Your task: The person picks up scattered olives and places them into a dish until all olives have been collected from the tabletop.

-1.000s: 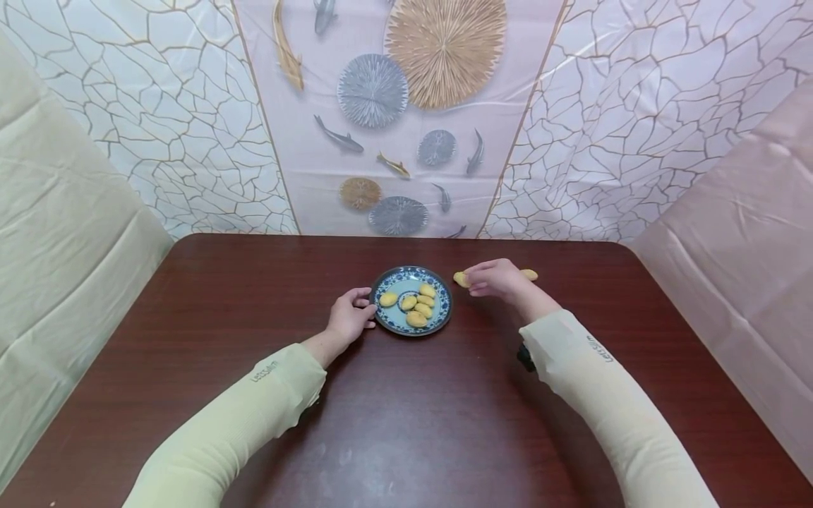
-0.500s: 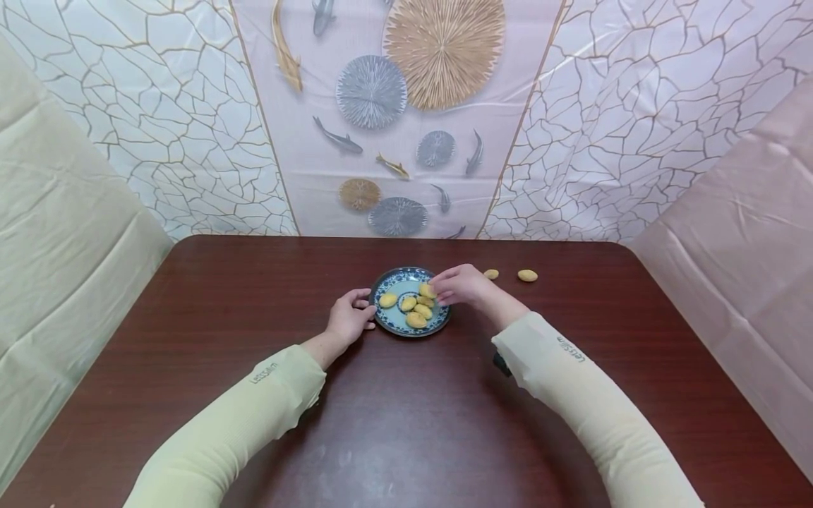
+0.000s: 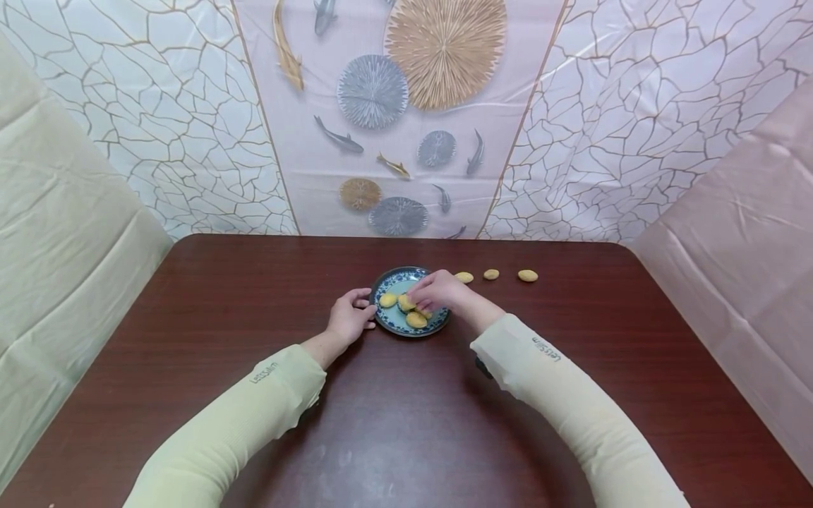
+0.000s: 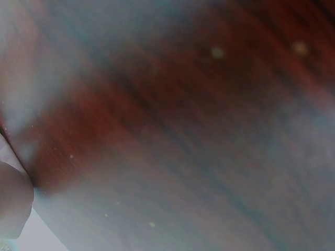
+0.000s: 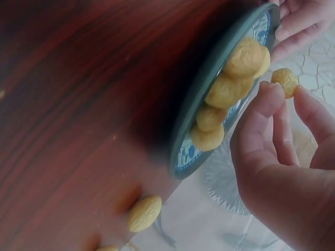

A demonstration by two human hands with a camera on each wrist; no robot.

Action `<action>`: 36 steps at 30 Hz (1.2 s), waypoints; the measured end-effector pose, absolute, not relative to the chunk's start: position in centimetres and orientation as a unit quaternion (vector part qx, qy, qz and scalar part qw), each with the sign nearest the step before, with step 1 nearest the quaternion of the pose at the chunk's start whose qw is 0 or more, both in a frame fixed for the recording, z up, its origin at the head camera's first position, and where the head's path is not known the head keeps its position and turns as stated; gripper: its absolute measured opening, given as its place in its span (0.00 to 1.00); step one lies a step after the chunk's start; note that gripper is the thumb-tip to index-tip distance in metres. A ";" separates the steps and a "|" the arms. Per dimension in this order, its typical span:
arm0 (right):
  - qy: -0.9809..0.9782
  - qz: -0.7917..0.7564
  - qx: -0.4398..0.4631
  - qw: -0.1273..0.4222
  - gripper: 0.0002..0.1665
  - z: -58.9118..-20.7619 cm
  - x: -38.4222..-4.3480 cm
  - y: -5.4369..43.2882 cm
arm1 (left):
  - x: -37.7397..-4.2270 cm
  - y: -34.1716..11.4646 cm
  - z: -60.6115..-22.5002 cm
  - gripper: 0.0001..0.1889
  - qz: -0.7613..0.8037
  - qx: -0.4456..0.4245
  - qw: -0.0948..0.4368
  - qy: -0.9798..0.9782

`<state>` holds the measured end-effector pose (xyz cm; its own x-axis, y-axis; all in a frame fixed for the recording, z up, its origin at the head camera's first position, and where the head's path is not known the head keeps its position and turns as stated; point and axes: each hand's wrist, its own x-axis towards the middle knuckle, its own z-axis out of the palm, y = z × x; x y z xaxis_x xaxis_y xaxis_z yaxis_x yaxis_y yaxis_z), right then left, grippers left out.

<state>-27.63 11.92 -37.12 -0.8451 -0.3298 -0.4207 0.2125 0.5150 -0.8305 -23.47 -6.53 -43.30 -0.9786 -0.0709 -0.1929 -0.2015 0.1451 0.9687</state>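
Note:
A round plate (image 3: 394,329) with a blue floral rim holds several small yellow oval pieces (image 3: 416,320); their exact kind is unclear. My left hand (image 3: 348,315) holds the plate's left edge, its fingers curved at the rim. Over the right part of the plate is my right hand (image 3: 440,291). The right wrist view shows that hand pinching one wrinkled yellow oval piece (image 5: 284,82) between thumb and fingertips, apart from the pieces on the plate. In the left wrist view a bit of the left hand (image 4: 15,201) appears at the lower left.
Right of the plate, three yellow oval pieces lie in a row on the dark red-brown table (image 3: 305,261): a near one (image 3: 465,277), a middle one (image 3: 491,274) and a far one (image 3: 527,275). Patterned cloth (image 3: 394,169) hangs behind the table.
My right hand has moved left from beside the plate to over it and now pinches a yellow oval piece. The piece it touched earlier lies on the table. The left hand stays.

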 end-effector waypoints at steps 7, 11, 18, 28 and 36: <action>0.850 -0.441 -0.034 0.284 0.16 -37.4 -27.4 10.7 | -23.4 -6.6 -43.5 0.22 0.654 -0.086 0.044 0.750; 0.861 -0.421 -0.040 0.284 0.14 -37.6 -27.3 10.3 | -23.5 -6.6 -43.5 0.22 0.656 -0.085 0.040 0.749; 0.879 -0.378 -0.087 0.277 0.11 -37.9 -27.1 9.7 | -23.4 -6.6 -43.4 0.22 0.656 -0.082 0.039 0.749; 0.889 -0.352 -0.112 0.271 0.12 -37.5 -26.9 9.6 | -23.3 -6.6 -43.4 0.22 0.655 -0.080 0.039 0.750; 0.886 -0.391 -0.062 0.243 0.15 -36.3 -27.6 11.1 | -23.4 -6.7 -43.4 0.22 0.650 -0.082 0.042 0.755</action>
